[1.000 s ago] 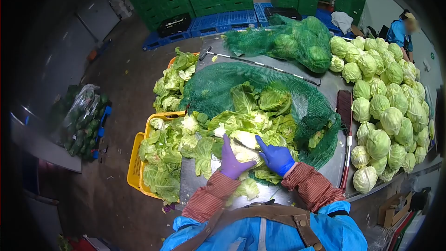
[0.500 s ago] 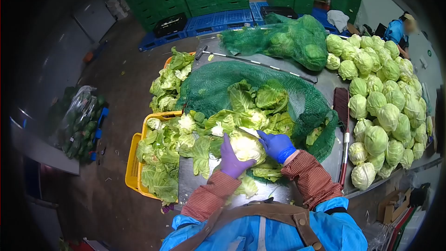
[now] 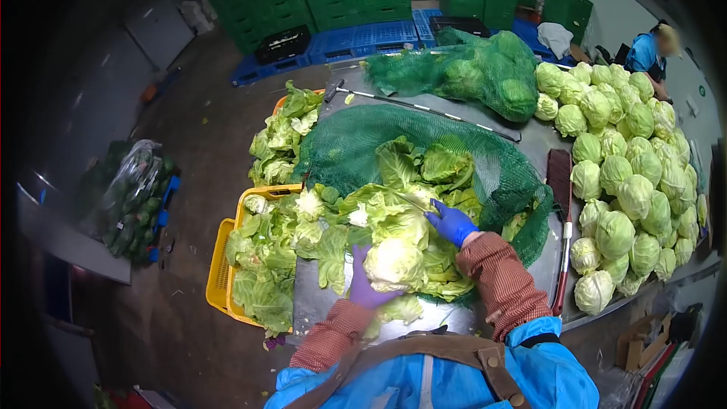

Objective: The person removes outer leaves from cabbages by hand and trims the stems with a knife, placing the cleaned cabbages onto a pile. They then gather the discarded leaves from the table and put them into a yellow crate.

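Note:
A pale, trimmed cabbage (image 3: 394,263) rests against my left hand (image 3: 366,286), which is gloved in purple and curled round its left side and underside. My right hand (image 3: 452,223), in a blue-violet glove, is closed on a knife (image 3: 411,202) whose thin blade points up and left over the leaves. Loose green outer leaves (image 3: 397,160) lie behind and around the cabbage. Beyond them a green net (image 3: 356,132) is spread over the metal table (image 3: 316,305).
Yellow crates (image 3: 221,265) of leaves stand at the left edge. Many cabbages (image 3: 615,233) are piled at the right, beside a red-handled tool (image 3: 562,273). Behind are a filled net bag (image 3: 485,76), a rod (image 3: 424,107) and a person (image 3: 645,57) in blue.
The cabbage has come down and toward me, with its pale side up. My left hand has moved lower. My right hand, with the knife, has shifted slightly right and away from the cabbage.

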The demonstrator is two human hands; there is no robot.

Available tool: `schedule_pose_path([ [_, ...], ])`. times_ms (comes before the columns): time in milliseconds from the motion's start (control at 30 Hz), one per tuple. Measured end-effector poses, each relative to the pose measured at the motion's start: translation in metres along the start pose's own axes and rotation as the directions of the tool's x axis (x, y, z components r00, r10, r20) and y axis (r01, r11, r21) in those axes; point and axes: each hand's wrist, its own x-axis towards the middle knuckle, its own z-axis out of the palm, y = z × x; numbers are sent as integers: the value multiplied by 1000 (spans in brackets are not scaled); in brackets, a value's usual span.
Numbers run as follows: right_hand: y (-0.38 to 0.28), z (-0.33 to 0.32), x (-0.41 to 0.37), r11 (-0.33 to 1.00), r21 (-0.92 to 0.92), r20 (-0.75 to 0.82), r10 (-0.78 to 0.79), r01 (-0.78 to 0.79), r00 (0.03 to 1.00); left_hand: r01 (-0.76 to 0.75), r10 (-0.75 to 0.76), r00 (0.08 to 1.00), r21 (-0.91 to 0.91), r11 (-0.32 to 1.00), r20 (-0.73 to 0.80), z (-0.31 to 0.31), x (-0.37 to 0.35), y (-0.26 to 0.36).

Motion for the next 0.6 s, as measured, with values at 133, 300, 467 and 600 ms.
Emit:
schedule_pose_path([
  [133, -42, 2, -60, 976, 185, -112, -93, 113, 989, -37, 70, 992, 286, 957, -107, 11, -1, 4],
  [300, -21, 35, -71, 978, 152, -206, -111, 144, 972, 2, 56, 989, 390, 921, -136, 12, 9, 7],
  [467, 12, 32, -65, 795, 569, -215, -100, 208, 971, 73, -51, 986, 138, 988, -158, -30, 16, -15],
  [600, 20, 9, -75, 425, 903, 0, -139, 59, 990, -91, 110, 993, -339, 937, 37, -61, 27, -32],
])
